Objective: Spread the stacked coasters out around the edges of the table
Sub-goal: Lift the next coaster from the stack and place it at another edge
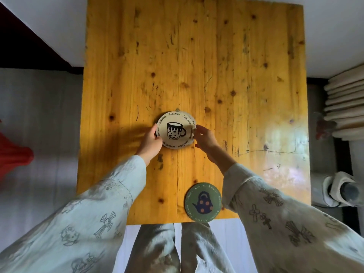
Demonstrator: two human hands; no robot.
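Where the wooden table [216, 56] reaches its middle, the left hand [150, 142] curls its fingers on the left rim of the cream coaster stack [175, 131], ringed with "Aesthetics" around a spotted mug. Right of it, the right hand [205, 137] touches the opposite rim, loosely open. Near the near edge lies a green teapot coaster [202, 201], also lettered "Aesthetics".

1 head view, looking steeply down

The camera sits above the near edge of the wooden table [197, 56], facing forward and down; both sleeves reach in from the bottom corners, and the far edge lies at the top.
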